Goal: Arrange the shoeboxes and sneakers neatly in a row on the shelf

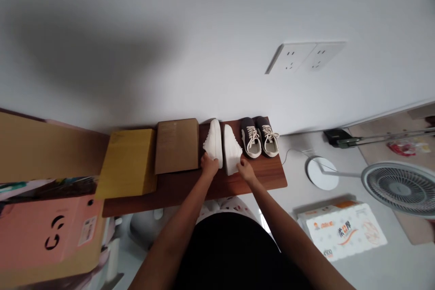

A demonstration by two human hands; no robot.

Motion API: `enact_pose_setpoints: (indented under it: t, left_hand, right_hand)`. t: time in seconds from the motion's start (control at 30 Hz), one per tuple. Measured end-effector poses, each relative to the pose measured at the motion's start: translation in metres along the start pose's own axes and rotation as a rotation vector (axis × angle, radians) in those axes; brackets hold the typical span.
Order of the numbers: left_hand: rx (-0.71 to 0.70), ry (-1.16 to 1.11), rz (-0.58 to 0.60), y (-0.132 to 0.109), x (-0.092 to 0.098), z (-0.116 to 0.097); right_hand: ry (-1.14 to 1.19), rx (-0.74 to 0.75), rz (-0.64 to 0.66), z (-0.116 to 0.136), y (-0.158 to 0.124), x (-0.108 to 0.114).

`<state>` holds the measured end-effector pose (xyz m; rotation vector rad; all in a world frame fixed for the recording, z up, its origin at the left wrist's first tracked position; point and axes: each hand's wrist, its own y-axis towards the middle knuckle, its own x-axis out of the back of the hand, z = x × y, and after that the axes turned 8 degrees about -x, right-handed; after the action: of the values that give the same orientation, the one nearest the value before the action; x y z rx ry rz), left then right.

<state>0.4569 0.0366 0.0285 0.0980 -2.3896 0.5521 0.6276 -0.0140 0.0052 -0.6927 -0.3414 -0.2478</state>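
Two white sneakers are side by side over a dark red-brown wooden shelf [173, 189], soles turned toward each other. My left hand [209, 164] is closed on the heel end of the left white sneaker [214, 142]. The heel end of the right white sneaker [231, 149] is pinched by my right hand [245, 170]. Just right of them stands a pair of dark sneakers with cream laces, a left one [250, 137] and a right one [267, 136]. To the left a brown cardboard box [177, 146] sits close to my left hand.
Beside the brown box is a yellow box [127, 161]. A pink box [47, 233] lies lower left. At right are a standing fan [399, 189], its round base [322, 173] and a white tissue pack [345, 229]. Wall sockets [305, 58] are above the shelf.
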Motion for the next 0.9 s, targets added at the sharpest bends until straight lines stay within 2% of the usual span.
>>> enact_pose_setpoints:
  t: [0.07, 0.13, 0.2, 0.27, 0.37, 0.47, 0.53, 0.6, 0.7, 0.77, 0.83, 0.9]
  left_hand:
    - [-0.127, 0.085, -0.059, -0.018, -0.004, -0.004]
    - [-0.337, 0.077, -0.019, -0.035, -0.017, -0.015]
    - [-0.51, 0.009, 0.149, -0.046, -0.042, -0.034]
    - [-0.582, -0.051, 0.36, -0.047, -0.075, -0.059]
    - [-0.461, 0.01, 0.514, -0.037, -0.117, -0.096]
    - [-0.315, 0.126, 0.557, -0.024, -0.133, -0.115]
    - [-0.314, 0.152, 0.545, -0.018, -0.129, -0.115]
    - [-0.325, 0.095, 0.47, -0.014, -0.118, -0.11]
    - [-0.252, -0.152, 0.38, -0.008, -0.103, -0.101]
    - [-0.161, -0.33, 0.395, -0.006, -0.1, -0.098]
    - [-0.064, -0.409, 0.426, -0.007, -0.104, -0.099]
    - [0.012, -0.397, 0.455, -0.01, -0.113, -0.102]
  right_hand:
    - [-0.097, 0.138, -0.064, -0.007, -0.008, 0.019]
    - [-0.195, 0.269, -0.17, -0.008, -0.008, 0.045]
    - [-0.339, 0.286, -0.298, -0.003, 0.002, 0.07]
    - [-0.539, 0.187, -0.36, 0.007, 0.017, 0.088]
    - [-0.745, -0.006, -0.318, 0.024, 0.042, 0.098]
    - [-0.727, -0.13, -0.245, 0.032, 0.057, 0.104]
    - [-0.614, -0.162, -0.251, 0.028, 0.061, 0.116]
    - [-0.415, -0.148, -0.289, 0.019, 0.063, 0.134]
    - [0.016, -0.101, -0.292, 0.002, 0.066, 0.159]
    - [0.21, -0.098, -0.258, -0.006, 0.071, 0.166]
    - [0.264, -0.102, -0.224, -0.01, 0.078, 0.164]
    - [0.23, -0.069, -0.2, -0.011, 0.085, 0.159]
